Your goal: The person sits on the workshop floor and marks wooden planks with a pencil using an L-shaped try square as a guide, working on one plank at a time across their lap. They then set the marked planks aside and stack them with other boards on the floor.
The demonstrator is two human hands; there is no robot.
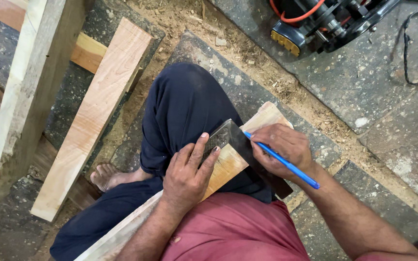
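Fingers of our right hand pinched shut on a blue pen, tip down at the outer edge of the try square, barrel slanting back over the wrist. Our left hand lies flat, fingers spread and pressing, not curled around anything, fingertips on the square's metal blade where it crosses the plank. We take the plank as landmark: it runs diagonally across our lap, over the dark blue trouser leg, far end just past the square, near end under the left forearm. Square sits across the plank near its far end, dark stock hanging off the plank's right edge below the pen hand. Risk, as we judge it: the plank rests only on the thigh, so a shift of the knee could rock it and skew the square; left-hand pressure is all that holds the blade, and a slip there would let the pen wander. Left wrist is straight, forearm along the plank; right wrist is bent inward, elbow out to the right. Left of the plank, a bare foot, then two loose boards on the sawdust-strewn stone floor. Beyond the plank's far end, a power tool with black cable.
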